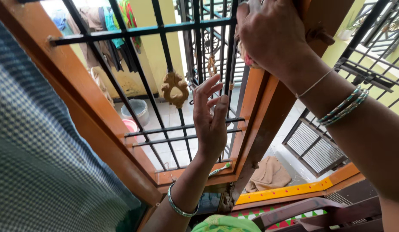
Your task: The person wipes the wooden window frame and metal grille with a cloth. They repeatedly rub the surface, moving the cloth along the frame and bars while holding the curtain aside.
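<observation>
My left hand [211, 118] is raised with its fingers apart, just in front of the black bars of a window grille [165, 60], holding nothing. My right hand [270, 34] is up at the top of the orange wooden window frame [255, 107], closed on a pinkish cloth [246, 58] that it presses against the wood. Only a small edge of the cloth shows under the fingers. Bangles ring both wrists.
A checked curtain [40, 163] fills the left side. A gold ornament [174, 88] hangs on the grille. Outside lie a metal bucket [137, 111], hanging clothes [113, 30] and a tan cloth [270, 174] on the floor. A brown plastic chair [319, 212] stands below.
</observation>
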